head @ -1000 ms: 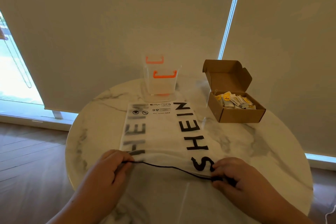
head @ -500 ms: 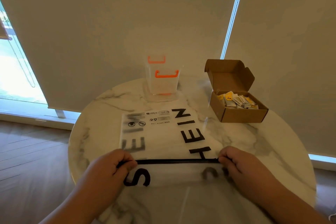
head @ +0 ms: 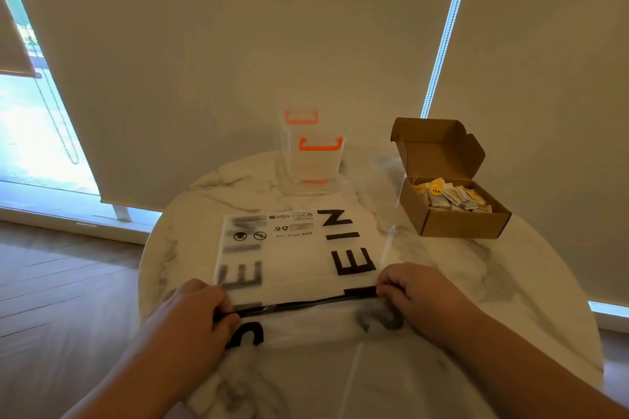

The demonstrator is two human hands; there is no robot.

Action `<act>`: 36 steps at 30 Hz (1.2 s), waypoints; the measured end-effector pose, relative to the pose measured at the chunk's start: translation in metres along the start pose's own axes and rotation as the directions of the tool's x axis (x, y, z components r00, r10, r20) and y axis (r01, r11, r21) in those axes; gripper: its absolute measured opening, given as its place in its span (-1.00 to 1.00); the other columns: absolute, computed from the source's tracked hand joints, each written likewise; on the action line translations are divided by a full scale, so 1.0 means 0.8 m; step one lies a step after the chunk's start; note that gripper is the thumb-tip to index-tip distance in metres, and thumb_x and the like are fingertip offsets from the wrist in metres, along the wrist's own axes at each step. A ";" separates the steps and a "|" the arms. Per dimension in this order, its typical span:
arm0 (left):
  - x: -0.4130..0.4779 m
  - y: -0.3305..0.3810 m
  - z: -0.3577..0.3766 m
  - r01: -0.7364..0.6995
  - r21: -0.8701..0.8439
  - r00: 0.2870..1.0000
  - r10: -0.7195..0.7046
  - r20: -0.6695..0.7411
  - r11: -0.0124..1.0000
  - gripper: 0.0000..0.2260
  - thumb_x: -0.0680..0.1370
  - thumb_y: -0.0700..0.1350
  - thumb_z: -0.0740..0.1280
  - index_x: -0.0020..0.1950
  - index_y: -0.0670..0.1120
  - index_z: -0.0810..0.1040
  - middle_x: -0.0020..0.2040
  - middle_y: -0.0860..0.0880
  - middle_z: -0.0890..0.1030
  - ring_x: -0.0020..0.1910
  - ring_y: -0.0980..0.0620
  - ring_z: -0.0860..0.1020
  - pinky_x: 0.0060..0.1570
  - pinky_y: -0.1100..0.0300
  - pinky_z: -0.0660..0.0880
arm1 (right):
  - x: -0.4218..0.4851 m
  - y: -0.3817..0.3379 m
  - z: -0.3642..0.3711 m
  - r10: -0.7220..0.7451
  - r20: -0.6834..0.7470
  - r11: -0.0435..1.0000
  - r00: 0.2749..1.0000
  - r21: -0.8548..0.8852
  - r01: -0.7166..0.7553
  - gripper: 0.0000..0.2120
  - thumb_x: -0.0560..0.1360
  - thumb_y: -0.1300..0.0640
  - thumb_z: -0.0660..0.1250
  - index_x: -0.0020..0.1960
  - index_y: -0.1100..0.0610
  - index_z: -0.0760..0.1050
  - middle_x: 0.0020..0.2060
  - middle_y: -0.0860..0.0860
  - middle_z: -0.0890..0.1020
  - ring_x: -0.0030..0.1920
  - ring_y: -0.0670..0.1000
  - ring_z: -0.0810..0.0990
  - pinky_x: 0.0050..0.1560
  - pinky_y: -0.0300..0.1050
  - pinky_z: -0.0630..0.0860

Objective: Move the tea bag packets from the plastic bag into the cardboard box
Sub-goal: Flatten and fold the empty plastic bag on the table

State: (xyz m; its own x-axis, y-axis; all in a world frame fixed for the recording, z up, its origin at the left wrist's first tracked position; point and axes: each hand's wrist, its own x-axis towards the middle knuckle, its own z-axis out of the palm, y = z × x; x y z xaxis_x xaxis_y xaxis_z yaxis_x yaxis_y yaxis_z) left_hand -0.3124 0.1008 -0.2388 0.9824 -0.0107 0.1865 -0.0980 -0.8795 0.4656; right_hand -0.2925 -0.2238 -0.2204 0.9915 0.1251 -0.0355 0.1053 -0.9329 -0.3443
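Your left hand and right hand each pinch the plastic bag's black zip strip, near the cardboard box.

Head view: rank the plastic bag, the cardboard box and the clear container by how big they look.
1. plastic bag, clearly largest, though nearest the camera.
2. cardboard box, counting its raised lid.
3. clear container, close to the box in apparent size and farther away, so this order is unsure.

home living room | marble table | roller blinds | wood floor
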 end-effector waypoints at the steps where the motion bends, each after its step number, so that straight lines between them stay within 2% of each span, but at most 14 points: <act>1: -0.003 0.002 0.001 -0.003 0.055 1.000 0.004 -0.023 0.998 -0.89 0.47 0.11 0.40 -0.15 0.19 0.48 -0.04 0.27 0.43 -0.01 0.18 0.42 0.00 0.17 0.46 | 0.001 -0.001 0.003 0.008 0.000 1.000 1.000 -0.019 -0.008 -0.91 0.60 -0.02 0.25 0.04 -0.17 0.52 -0.08 -0.20 0.54 -0.04 -0.20 0.48 -0.10 -0.41 0.34; 4: -0.008 0.009 0.007 -0.120 0.089 0.982 0.132 -0.136 0.989 -0.69 0.46 -0.07 0.36 0.17 0.17 0.47 0.15 0.20 0.44 0.17 0.05 0.42 0.15 0.05 0.45 | -0.003 -0.003 0.004 0.032 -0.149 0.998 0.988 -0.047 -0.040 -0.78 0.59 -0.05 0.24 0.23 -0.18 0.44 0.12 -0.18 0.47 0.11 -0.20 0.40 0.18 -0.32 0.34; 6: -0.011 0.023 0.010 -0.304 0.047 0.945 0.307 -0.111 0.952 -0.57 0.43 -0.02 0.25 0.31 0.14 0.43 0.26 0.12 0.50 0.27 0.00 0.45 0.18 0.01 0.50 | -0.015 -0.012 -0.001 -0.046 -0.260 0.999 0.965 -0.026 0.040 -0.61 0.62 -0.04 0.18 0.44 -0.17 0.29 0.35 -0.21 0.35 0.31 -0.23 0.24 0.36 -0.27 0.17; 7: -0.011 0.030 0.015 -0.378 0.065 0.926 0.377 0.020 0.924 -0.49 0.45 0.10 0.15 0.42 0.18 0.31 0.40 0.09 0.44 0.38 0.01 0.40 0.26 -0.03 0.46 | -0.022 -0.021 -0.003 -0.111 -0.231 0.994 0.967 -0.013 0.111 -0.53 0.63 -0.07 0.15 0.51 -0.19 0.15 0.44 -0.27 0.20 0.39 -0.28 0.10 0.42 -0.30 0.03; 8: -0.011 0.036 0.024 -0.431 0.107 0.896 0.410 0.172 0.896 -0.40 0.47 0.27 0.00 0.53 0.24 0.11 0.55 0.09 0.22 0.50 0.04 0.24 0.39 -0.07 0.33 | -0.028 -0.032 0.000 -0.190 -0.127 0.982 0.974 -0.023 0.188 -0.46 0.63 -0.13 0.10 0.55 -0.20 -0.02 0.47 -0.33 0.01 0.44 -0.30 -0.06 0.42 -0.35 -0.17; 10: -0.015 0.045 0.037 -0.389 0.162 0.857 0.291 0.425 0.907 -0.12 0.24 0.55 -0.44 0.53 0.26 -0.27 0.49 0.17 -0.30 0.55 0.05 -0.19 0.50 0.03 -0.14 | -0.033 -0.050 0.016 -0.284 0.171 0.942 0.944 -0.137 0.308 -0.34 0.60 -0.29 -0.01 0.55 -0.18 -0.27 0.46 -0.30 -0.26 0.49 -0.23 -0.31 0.37 -0.33 -0.40; 11: -0.014 0.047 0.041 -0.365 0.186 0.843 0.240 0.481 0.912 0.00 0.10 0.56 -0.52 0.52 0.23 -0.33 0.43 0.18 -0.39 0.54 0.03 -0.29 0.45 0.10 -0.28 | -0.032 -0.052 0.028 -0.288 0.271 0.917 0.919 -0.200 0.346 -0.28 0.56 -0.38 -0.07 0.55 -0.16 -0.33 0.47 -0.24 -0.32 0.50 -0.15 -0.37 0.42 -0.22 -0.42; 13: -0.013 0.047 0.043 -0.380 0.238 0.841 0.227 0.492 0.894 0.02 0.07 0.54 -0.48 0.52 0.21 -0.35 0.42 0.18 -0.42 0.53 0.03 -0.34 0.41 0.12 -0.34 | -0.027 -0.049 0.040 -0.246 0.337 0.901 0.909 -0.266 0.343 -0.19 0.46 -0.50 -0.18 0.53 -0.15 -0.39 0.51 -0.16 -0.36 0.50 -0.08 -0.43 0.50 -0.03 -0.36; 17: -0.012 0.041 0.037 -0.406 0.260 0.825 0.228 0.517 0.876 -0.08 0.19 0.52 -0.38 0.53 0.24 -0.33 0.46 0.18 -0.40 0.53 0.05 -0.34 0.46 0.05 -0.32 | -0.027 -0.040 0.036 -0.235 0.337 0.901 0.912 -0.277 0.335 -0.12 0.35 -0.54 -0.28 0.53 -0.16 -0.39 0.53 -0.12 -0.34 0.49 -0.10 -0.43 0.53 -0.01 -0.30; 22: -0.014 0.042 0.036 -0.410 0.282 0.815 0.209 0.541 0.868 -0.13 0.21 0.55 -0.33 0.49 0.30 -0.38 0.53 0.13 -0.38 0.52 -0.01 -0.36 0.48 -0.09 -0.32 | -0.030 -0.046 0.040 -0.203 0.330 0.901 0.922 -0.306 0.307 -0.10 0.36 -0.61 -0.18 0.51 -0.20 -0.43 0.51 -0.14 -0.38 0.49 -0.09 -0.43 0.52 0.02 -0.31; 27: -0.013 0.041 0.032 -0.426 0.278 0.779 0.193 0.597 0.861 -0.14 0.19 0.60 -0.30 0.43 0.35 -0.44 0.46 0.18 -0.46 0.48 0.02 -0.42 0.38 -0.36 -0.35 | -0.031 -0.047 0.042 -0.198 0.325 0.909 0.925 -0.293 0.298 -0.06 0.31 -0.65 -0.16 0.49 -0.23 -0.46 0.49 -0.14 -0.42 0.49 -0.06 -0.45 0.51 0.07 -0.33; 31: -0.011 0.030 0.036 -0.423 0.227 0.807 0.251 0.534 0.878 -0.17 0.26 0.53 -0.37 0.51 0.30 -0.32 0.50 0.19 -0.38 0.50 0.07 -0.39 0.45 -0.18 -0.36 | -0.030 -0.038 0.036 -0.229 0.305 0.944 0.925 -0.162 0.287 -0.09 0.42 -0.54 0.00 0.55 -0.18 -0.33 0.53 -0.18 -0.31 0.50 -0.14 -0.37 0.51 -0.07 -0.31; 34: -0.007 0.017 0.027 -0.388 0.099 0.849 0.314 0.426 0.916 -0.32 0.49 0.38 -0.06 0.58 0.20 -0.06 0.52 0.29 -0.15 0.52 0.23 -0.23 0.46 0.18 -0.30 | -0.036 -0.017 0.018 -0.161 0.203 0.987 0.966 0.047 0.155 -0.21 0.45 -0.36 0.28 0.55 -0.26 -0.02 0.48 -0.38 -0.06 0.47 -0.31 -0.07 0.47 -0.26 -0.08; 36: -0.004 0.002 0.017 -0.380 -0.011 0.873 0.362 0.327 0.925 -0.51 0.58 0.18 0.14 0.52 0.19 0.22 0.42 0.38 0.03 0.46 0.37 -0.03 0.35 0.50 -0.18 | -0.040 -0.001 0.011 -0.184 0.163 0.983 0.969 0.030 0.181 -0.35 0.47 -0.29 0.31 0.50 -0.31 0.16 0.48 -0.42 0.04 0.42 -0.40 0.00 0.42 -0.36 -0.05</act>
State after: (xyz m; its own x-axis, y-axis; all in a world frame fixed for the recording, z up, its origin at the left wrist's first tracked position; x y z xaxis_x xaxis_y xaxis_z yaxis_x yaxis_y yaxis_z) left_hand -0.3136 0.0927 -0.2507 0.8740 -0.4835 0.0489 -0.4655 -0.8041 0.3698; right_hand -0.3250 -0.2245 -0.2274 0.9293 0.3478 -0.1245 0.2810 -0.8842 -0.3730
